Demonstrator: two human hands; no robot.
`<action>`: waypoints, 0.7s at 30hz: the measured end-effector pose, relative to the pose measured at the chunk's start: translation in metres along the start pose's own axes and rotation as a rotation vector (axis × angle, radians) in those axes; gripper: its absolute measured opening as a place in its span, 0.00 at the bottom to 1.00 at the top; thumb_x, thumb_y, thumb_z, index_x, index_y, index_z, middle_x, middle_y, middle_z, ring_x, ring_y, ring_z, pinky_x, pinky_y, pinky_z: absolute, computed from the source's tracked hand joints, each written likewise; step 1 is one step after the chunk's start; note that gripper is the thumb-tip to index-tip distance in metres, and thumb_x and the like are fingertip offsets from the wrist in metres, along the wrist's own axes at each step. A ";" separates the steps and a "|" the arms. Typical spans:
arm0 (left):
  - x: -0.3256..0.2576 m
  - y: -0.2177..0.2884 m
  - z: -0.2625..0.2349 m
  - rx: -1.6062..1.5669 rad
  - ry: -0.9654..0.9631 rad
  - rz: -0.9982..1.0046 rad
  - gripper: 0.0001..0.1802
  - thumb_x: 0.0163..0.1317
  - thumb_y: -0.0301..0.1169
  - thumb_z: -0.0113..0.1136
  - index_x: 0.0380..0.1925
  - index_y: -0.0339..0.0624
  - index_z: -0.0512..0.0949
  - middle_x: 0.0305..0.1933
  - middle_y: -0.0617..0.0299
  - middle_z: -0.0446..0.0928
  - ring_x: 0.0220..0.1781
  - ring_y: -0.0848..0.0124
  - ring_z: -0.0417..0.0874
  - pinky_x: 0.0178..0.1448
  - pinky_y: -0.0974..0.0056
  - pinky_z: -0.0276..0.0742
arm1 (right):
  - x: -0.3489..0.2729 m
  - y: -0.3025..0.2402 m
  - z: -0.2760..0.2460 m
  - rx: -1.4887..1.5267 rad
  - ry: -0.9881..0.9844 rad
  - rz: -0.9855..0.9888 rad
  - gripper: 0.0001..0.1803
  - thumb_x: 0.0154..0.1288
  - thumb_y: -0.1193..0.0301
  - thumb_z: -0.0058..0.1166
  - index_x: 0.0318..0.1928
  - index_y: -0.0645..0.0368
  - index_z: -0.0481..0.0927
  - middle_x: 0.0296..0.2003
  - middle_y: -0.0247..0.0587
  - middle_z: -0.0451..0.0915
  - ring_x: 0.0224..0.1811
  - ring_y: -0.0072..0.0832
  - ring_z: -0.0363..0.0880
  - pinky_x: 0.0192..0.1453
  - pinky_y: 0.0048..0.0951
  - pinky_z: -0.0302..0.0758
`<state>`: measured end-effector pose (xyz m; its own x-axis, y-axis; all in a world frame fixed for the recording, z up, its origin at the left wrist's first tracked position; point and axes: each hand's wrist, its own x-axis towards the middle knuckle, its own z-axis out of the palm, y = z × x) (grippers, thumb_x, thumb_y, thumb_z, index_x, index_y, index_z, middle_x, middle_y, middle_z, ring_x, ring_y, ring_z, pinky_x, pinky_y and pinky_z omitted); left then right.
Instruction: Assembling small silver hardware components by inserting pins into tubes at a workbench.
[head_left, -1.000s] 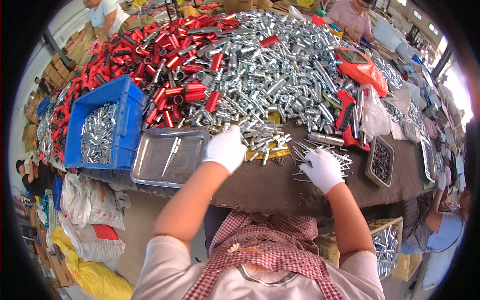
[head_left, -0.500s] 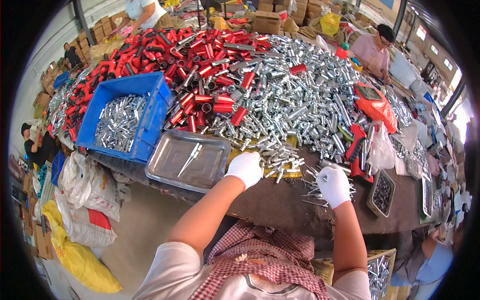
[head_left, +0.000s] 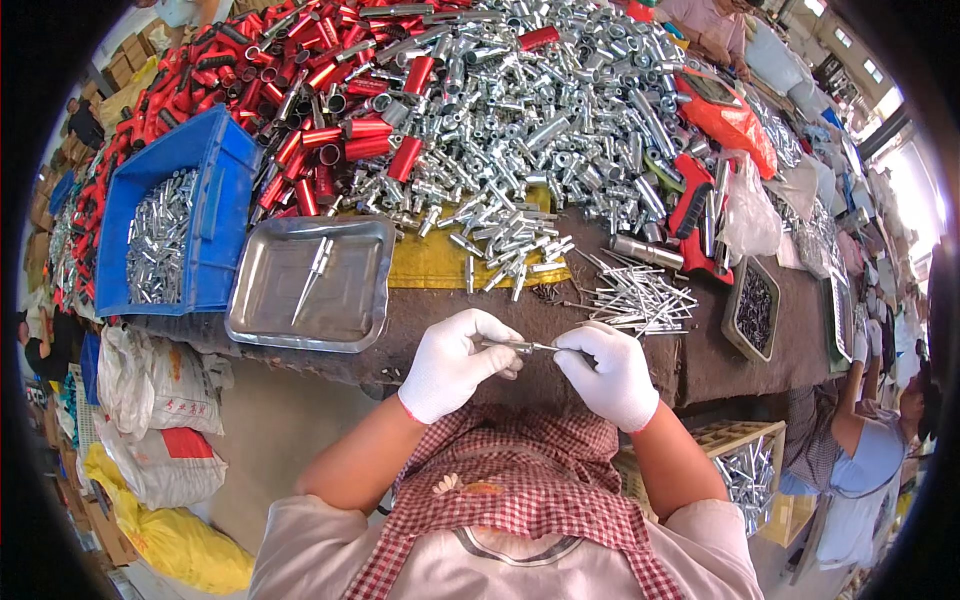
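Observation:
In front of my apron, both white-gloved hands meet over the near table edge. My left hand pinches a small silver cylindrical metal fitting. A thin metal rod is held between the fingertips of my right hand, its end at the fitting; whether it sits inside cannot be made out. Just beyond lie a loose heap of thin rods and small fittings on a yellow sheet. To the left, the metal tray holds slim assembled pieces with pointed rods.
A blue bin of small metal parts stands left. Behind it rise red-and-black tool bodies and silver fittings. A small tray of dark parts and a red tool lie right. A crate stands below; people work nearby.
My hands have come back from the fittings and the rods and met in front of my body, now with a fitting and a rod in them. The view has tilted downward.

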<state>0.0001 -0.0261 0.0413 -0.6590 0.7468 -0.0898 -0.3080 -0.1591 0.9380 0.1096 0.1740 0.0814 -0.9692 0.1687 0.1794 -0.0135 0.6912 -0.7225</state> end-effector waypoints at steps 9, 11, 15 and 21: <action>-0.002 0.005 0.003 0.823 -0.025 0.407 0.10 0.62 0.25 0.68 0.43 0.38 0.81 0.43 0.53 0.84 0.38 0.61 0.87 0.43 0.61 0.83 | -0.002 0.005 -0.005 -0.078 -0.091 -0.074 0.03 0.61 0.72 0.61 0.35 0.55 0.85 0.30 0.45 0.83 0.31 0.47 0.83 0.36 0.41 0.80; -0.001 0.002 0.007 0.826 -0.012 0.440 0.09 0.59 0.27 0.69 0.40 0.41 0.82 0.41 0.53 0.83 0.38 0.55 0.86 0.41 0.58 0.81 | -0.002 0.007 -0.006 -0.132 -0.119 -0.074 0.03 0.61 0.71 0.61 0.34 0.55 0.85 0.30 0.45 0.83 0.31 0.47 0.83 0.36 0.42 0.80; -0.001 -0.005 0.006 0.971 -0.038 0.476 0.10 0.57 0.26 0.68 0.39 0.41 0.81 0.39 0.52 0.82 0.38 0.52 0.85 0.41 0.54 0.81 | 0.002 0.014 0.000 -0.162 -0.141 -0.125 0.04 0.63 0.68 0.59 0.35 0.53 0.84 0.29 0.44 0.83 0.32 0.47 0.84 0.36 0.43 0.80; -0.001 -0.015 0.005 0.948 -0.016 0.450 0.10 0.55 0.25 0.68 0.38 0.40 0.81 0.37 0.52 0.82 0.38 0.51 0.84 0.41 0.53 0.80 | 0.002 0.026 0.007 -0.178 -0.208 -0.162 0.07 0.63 0.66 0.60 0.37 0.53 0.85 0.31 0.44 0.83 0.33 0.45 0.84 0.38 0.42 0.80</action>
<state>0.0086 -0.0215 0.0287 -0.5681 0.7535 0.3308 0.6314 0.1413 0.7624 0.1057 0.1872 0.0587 -0.9878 -0.0881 0.1285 -0.1459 0.8124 -0.5646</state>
